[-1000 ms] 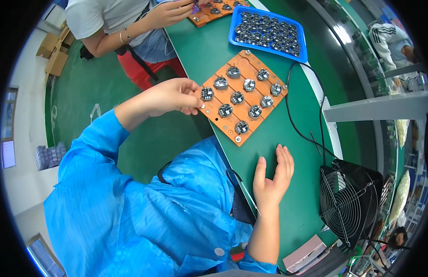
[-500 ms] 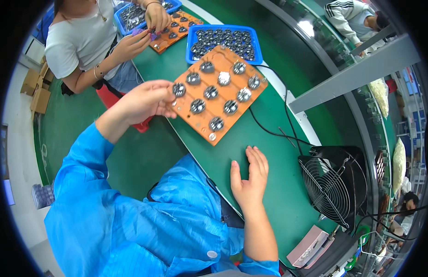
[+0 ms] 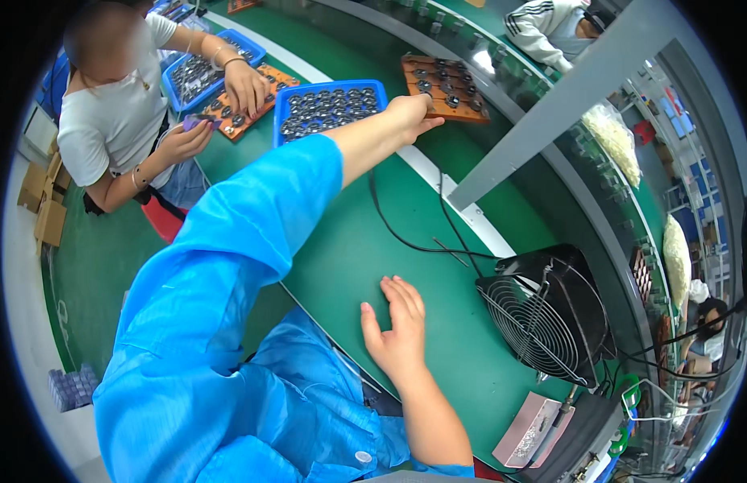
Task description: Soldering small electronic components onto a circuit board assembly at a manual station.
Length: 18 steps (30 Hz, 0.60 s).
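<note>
My left hand (image 3: 410,119) stretches out past the table's far edge and grips the near-left corner of an orange board (image 3: 470,115). Rows of small round metal parts sit on the board, which is tilted. Some of my left fingers are hidden at the board's edge. My right hand (image 3: 400,334) hovers or rests over the green tabletop (image 3: 329,241), fingers stretched and thumb apart, holding nothing. A blue tray (image 3: 278,121) full of similar metal parts lies beside my left forearm.
A black fan with a wire guard (image 3: 522,318) stands right of my right hand, its cables crossing the table. Near it lies a pink box (image 3: 518,431). A grey post (image 3: 550,113) rises at the far edge. At left, a co-worker handles another orange board (image 3: 285,78).
My left hand has carried the orange board from above the table away and to the right, past the far edge. The view has shifted; my right hand keeps its open pose.
</note>
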Motion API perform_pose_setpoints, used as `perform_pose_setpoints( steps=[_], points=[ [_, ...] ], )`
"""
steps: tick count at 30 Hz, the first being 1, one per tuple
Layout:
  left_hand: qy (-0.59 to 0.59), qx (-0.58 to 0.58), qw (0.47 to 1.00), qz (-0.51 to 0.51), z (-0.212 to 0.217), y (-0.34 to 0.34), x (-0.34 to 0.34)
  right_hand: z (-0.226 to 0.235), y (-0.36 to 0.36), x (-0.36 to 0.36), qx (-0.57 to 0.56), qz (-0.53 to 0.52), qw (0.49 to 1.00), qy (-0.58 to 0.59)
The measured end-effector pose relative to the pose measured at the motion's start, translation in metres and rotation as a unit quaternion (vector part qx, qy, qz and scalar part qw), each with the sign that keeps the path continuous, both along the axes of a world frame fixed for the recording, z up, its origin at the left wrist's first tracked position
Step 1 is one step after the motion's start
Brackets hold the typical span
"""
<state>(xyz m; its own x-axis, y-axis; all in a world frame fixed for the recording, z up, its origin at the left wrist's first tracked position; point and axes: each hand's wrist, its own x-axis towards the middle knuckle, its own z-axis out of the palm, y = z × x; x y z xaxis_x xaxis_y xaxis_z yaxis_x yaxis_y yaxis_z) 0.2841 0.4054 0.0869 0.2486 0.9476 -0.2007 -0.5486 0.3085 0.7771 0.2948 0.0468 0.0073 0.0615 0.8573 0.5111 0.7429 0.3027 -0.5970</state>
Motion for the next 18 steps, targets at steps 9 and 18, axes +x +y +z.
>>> perform_pose_setpoints(
  steps=[9, 18],
  points=[
    [-0.042, -0.058, 0.983, 0.168, -0.033, 0.060, 0.093, 0.002, 0.000, 0.033, 0.012, 0.013, 1.000, 0.017],
    [0.242, 0.071, 0.964, -0.083, -0.007, 0.042, 0.098, 0.008, -0.019, 0.067, 0.011, -0.008, 0.999, 0.029]
  ],
)
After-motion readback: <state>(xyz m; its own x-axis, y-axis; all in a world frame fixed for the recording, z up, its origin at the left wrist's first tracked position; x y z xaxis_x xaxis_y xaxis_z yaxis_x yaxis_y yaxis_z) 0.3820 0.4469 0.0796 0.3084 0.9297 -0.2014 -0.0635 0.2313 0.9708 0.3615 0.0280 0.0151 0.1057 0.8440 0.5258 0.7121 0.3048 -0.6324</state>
